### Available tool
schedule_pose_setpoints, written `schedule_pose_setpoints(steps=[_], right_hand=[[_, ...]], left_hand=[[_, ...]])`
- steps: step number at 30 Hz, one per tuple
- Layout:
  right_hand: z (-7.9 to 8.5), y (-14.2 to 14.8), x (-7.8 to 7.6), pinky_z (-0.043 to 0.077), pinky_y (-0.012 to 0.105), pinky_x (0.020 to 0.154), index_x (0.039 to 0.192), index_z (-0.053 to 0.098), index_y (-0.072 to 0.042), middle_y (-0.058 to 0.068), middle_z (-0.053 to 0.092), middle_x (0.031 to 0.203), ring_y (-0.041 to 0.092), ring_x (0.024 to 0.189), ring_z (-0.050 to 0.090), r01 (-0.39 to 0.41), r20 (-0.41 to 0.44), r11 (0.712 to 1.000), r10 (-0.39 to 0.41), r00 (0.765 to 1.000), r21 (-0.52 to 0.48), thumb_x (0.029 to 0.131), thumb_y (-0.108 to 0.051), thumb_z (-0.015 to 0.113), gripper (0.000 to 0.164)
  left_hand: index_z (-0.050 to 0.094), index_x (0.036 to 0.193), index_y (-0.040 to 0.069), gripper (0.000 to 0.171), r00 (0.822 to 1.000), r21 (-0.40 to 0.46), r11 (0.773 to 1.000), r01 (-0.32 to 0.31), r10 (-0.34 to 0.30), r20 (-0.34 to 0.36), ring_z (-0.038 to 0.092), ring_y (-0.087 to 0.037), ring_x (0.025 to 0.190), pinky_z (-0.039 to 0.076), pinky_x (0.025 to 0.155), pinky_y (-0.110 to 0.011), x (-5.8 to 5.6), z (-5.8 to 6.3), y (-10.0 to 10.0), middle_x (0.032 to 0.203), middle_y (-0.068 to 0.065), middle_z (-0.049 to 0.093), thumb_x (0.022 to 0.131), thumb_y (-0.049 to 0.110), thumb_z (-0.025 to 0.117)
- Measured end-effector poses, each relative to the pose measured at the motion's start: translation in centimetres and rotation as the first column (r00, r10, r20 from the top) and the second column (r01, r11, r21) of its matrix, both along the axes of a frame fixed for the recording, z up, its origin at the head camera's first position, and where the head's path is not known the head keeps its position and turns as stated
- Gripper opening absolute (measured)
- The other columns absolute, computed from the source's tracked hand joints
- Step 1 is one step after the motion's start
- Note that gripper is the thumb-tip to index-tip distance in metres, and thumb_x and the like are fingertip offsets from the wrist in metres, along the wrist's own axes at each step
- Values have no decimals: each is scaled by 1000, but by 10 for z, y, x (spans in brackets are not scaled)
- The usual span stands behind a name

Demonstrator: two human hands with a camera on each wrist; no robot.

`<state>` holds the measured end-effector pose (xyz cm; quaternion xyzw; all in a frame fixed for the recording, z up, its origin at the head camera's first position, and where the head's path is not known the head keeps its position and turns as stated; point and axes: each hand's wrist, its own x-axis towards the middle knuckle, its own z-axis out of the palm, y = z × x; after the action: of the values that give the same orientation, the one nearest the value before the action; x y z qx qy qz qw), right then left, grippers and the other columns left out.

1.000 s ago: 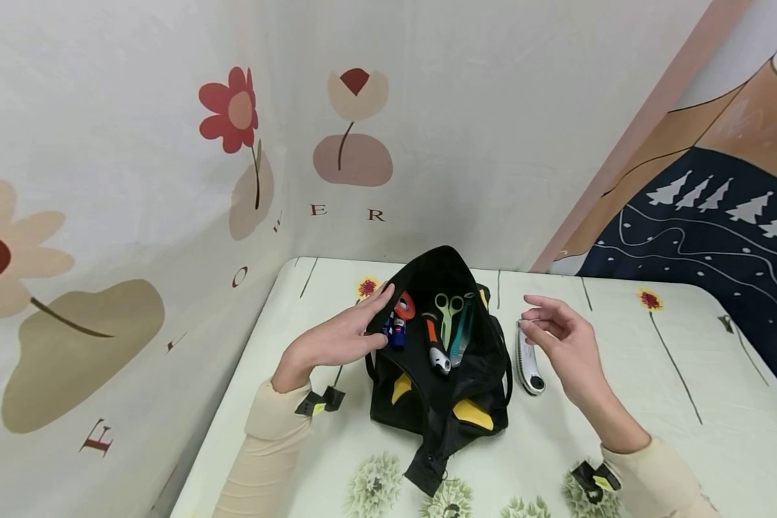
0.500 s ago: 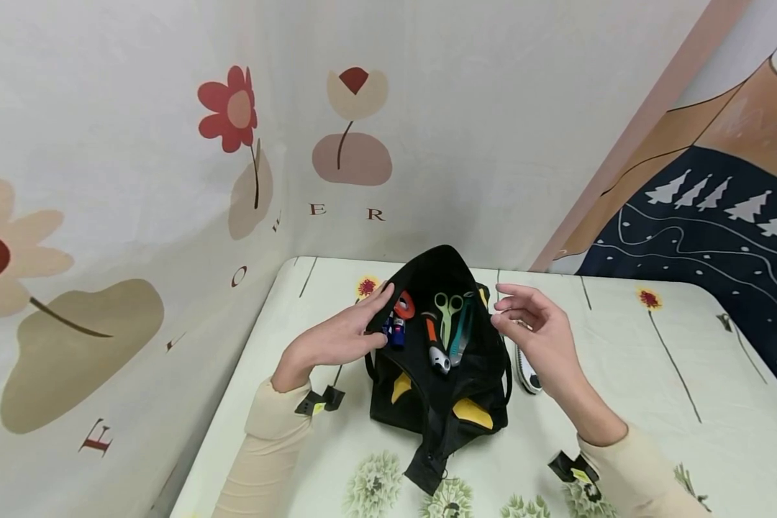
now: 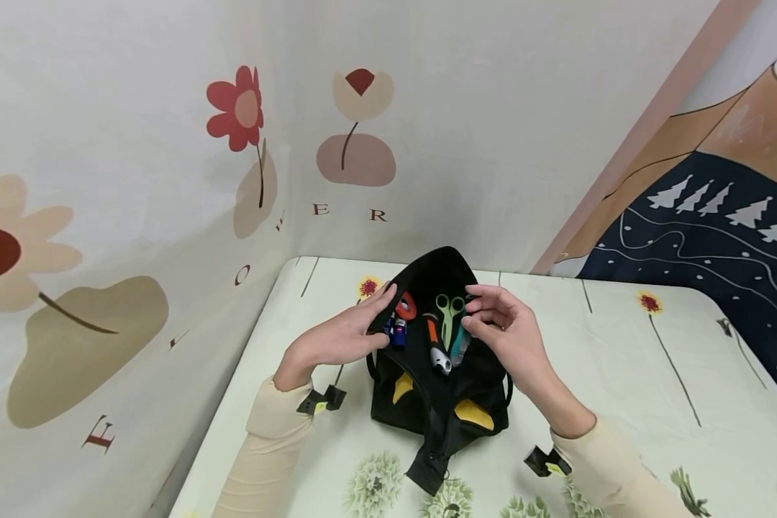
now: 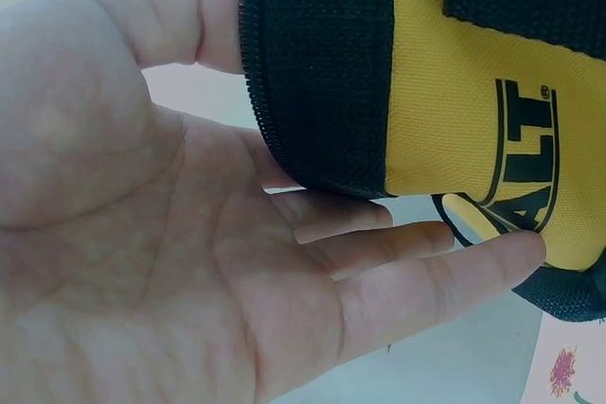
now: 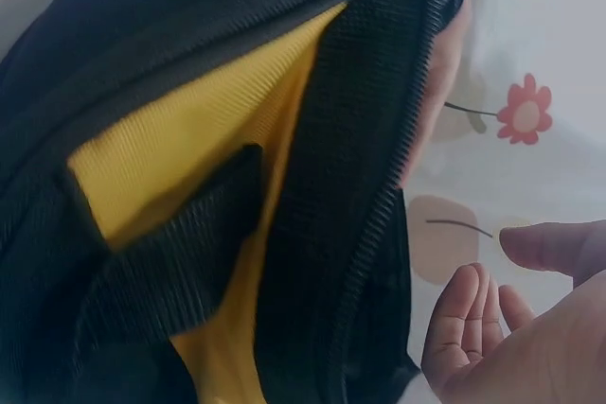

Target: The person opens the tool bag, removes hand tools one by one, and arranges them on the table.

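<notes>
A black and yellow tool bag point(image 3: 421, 403) stands unzipped on the table. My left hand point(image 3: 339, 338) grips its left rim, thumb on one side of the zipped edge and straight fingers along the yellow outer wall point(image 4: 445, 92). My right hand point(image 3: 508, 338) hovers over the bag's right rim with thumb and fingers apart and nothing between them. Its fingertips overlap a teal tool point(image 3: 458, 351) inside. Also in the bag lie green-handled scissors point(image 3: 448, 320), an orange and silver knife-like tool point(image 3: 437, 349), a red ring-shaped item point(image 3: 406, 306) and blue tubes point(image 3: 398, 334).
The table point(image 3: 621, 360) has a pale flowered cover and reaches back to a printed curtain point(image 3: 479, 129). A black strap point(image 3: 427, 467) trails from the bag's front onto the cover.
My right hand has moved left from beside the silver folding tool on the table to over the bag; the hand and forearm now hide that tool. My left hand has stayed put.
</notes>
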<state>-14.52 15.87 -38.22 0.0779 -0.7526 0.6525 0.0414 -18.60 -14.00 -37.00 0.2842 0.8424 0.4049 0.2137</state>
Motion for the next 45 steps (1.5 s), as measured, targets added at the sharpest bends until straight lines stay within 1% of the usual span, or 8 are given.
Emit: schedule_pose_setpoints(steps=[3, 11, 17, 22, 29, 38, 42, 45], right_hand=[[-4, -7, -3, 58, 21, 87, 145, 66, 2, 2, 72, 112, 11, 99, 69, -10, -9, 1000, 10, 1000, 20, 100, 8, 75, 46], [-15, -25, -12, 58, 21, 84, 146, 64, 6, 17, 69, 117, 9, 94, 71, -94, -13, 995, 94, 995, 34, 99, 9, 74, 48], [-26, -31, -20, 59, 23, 82, 147, 65, 1, 28, 67, 122, 10, 94, 73, -112, 18, 991, 111, 994, 79, 98, 10, 76, 51], [-33, -34, -25, 60, 23, 81, 147, 65, 0, 26, 67, 121, 13, 94, 73, -106, 38, 988, 102, 994, 113, 97, 10, 78, 53], [-41, -37, -33, 58, 22, 81, 147, 63, 4, 27, 66, 121, 19, 96, 73, -109, 66, 985, 100, 993, 136, 96, 8, 79, 53], [-47, -35, -35, 57, 22, 83, 147, 63, 4, 30, 67, 121, 25, 98, 72, -90, 99, 977, 72, 992, 191, 94, 7, 81, 56], [-52, -34, -38, 56, 24, 84, 149, 62, 4, 30, 67, 122, 27, 100, 71, -98, 114, 968, 73, 991, 229, 93, 6, 83, 60], [-59, -34, -39, 57, 29, 86, 151, 60, 4, 28, 67, 122, 28, 101, 70, -109, 131, 961, 78, 988, 253, 92, 5, 85, 64]], left_hand=[[2, 178, 5, 87, 1000, 2, 1000, 0, 0, 3, -1, -32, 171, 19, 133, -57, 0, 0, 0, 185, -13, -8, 107, 13, 52], [3, 178, 6, 87, 1000, -1, 1000, -5, 5, 8, 0, -32, 171, 16, 135, -58, -1, -1, 0, 186, -13, -7, 108, 15, 53], [4, 179, 7, 87, 1000, -5, 1000, -5, 5, 2, 2, -32, 172, 16, 135, -58, -1, 0, 0, 186, -13, -6, 108, 16, 53], [4, 178, 6, 87, 1000, -7, 1000, -1, 1, -6, 2, -32, 172, 15, 135, -58, -1, 0, 1, 186, -14, -5, 107, 17, 53], [4, 178, 6, 87, 1000, -8, 1000, 1, -2, -7, 2, -32, 171, 16, 135, -58, -2, 0, 0, 186, -14, -6, 108, 16, 53], [4, 178, 6, 87, 1000, -10, 1000, 0, 0, -10, 3, -33, 171, 16, 135, -58, -2, 0, 1, 186, -16, -4, 108, 16, 54], [4, 179, 7, 87, 1000, -11, 1000, -2, 2, -7, 3, -33, 171, 17, 135, -58, -2, -1, 0, 186, -15, -5, 108, 16, 54], [4, 179, 7, 87, 1000, -8, 1000, -1, 1, -3, 2, -32, 171, 17, 135, -58, -2, -1, 0, 186, -14, -5, 108, 16, 54]])
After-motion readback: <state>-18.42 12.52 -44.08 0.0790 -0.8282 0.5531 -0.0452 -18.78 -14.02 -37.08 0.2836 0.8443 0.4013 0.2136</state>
